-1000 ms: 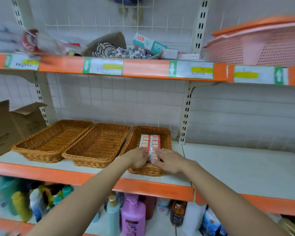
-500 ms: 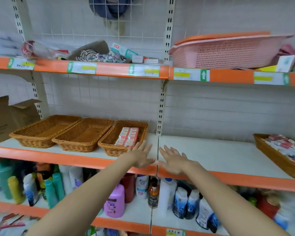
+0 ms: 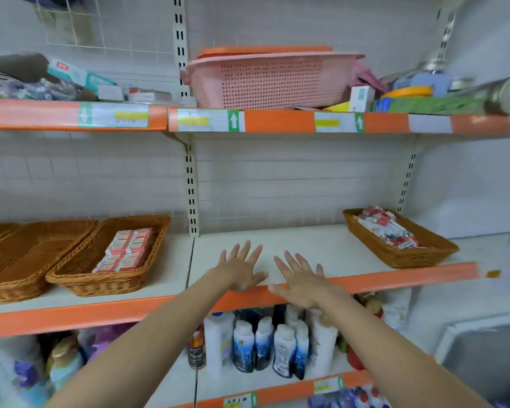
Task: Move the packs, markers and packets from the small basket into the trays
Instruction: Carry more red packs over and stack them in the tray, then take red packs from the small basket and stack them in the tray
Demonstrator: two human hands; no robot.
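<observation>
Middle shelf (image 3: 292, 248), white board with orange front lip.

Item 1: left hand (image 3: 239, 270), grip wide open, fingers spread, holding nothing; it hovers over the bare stretch just behind the front lip.

Item 2: right hand (image 3: 302, 282), the same: flat, splayed, empty, crossing the front lip beside the left.

Item 3: wicker tray (image 3: 71, 275) at the shelf's left part, holding red-and-white packs (image 3: 127, 250) laid flat in rows, probably so they stack neatly.

Item 4: two more wicker trays (image 3: 18, 260) further left, bare as far as can be seen.

Item 5: small wicker basket (image 3: 409, 257) near the shelf's right end, at the front lip, with red-and-white packets (image 3: 386, 226) lying loose inside.

Room: open board between hands and basket; upper shelf (image 3: 277, 120) overhangs, limiting lift height.
</observation>
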